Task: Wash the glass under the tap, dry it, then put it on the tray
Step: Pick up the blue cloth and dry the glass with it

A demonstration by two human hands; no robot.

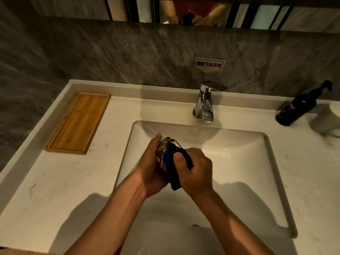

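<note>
Both forearms angled inward, left hand (150, 162) cupped, right hand (196, 168) in a closed grip.

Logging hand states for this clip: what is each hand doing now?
Left hand: closed around the glass.
Right hand: closed on the dark blue cloth, pressed into the glass.

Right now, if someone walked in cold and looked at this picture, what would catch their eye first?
First, the two hands over the middle of the white sink: the left hand holds the glass while the right hand pushes a dark blue cloth into it. Next, the wooden tray on the counter to the left, and the chrome tap behind the basin with no water running.
</note>
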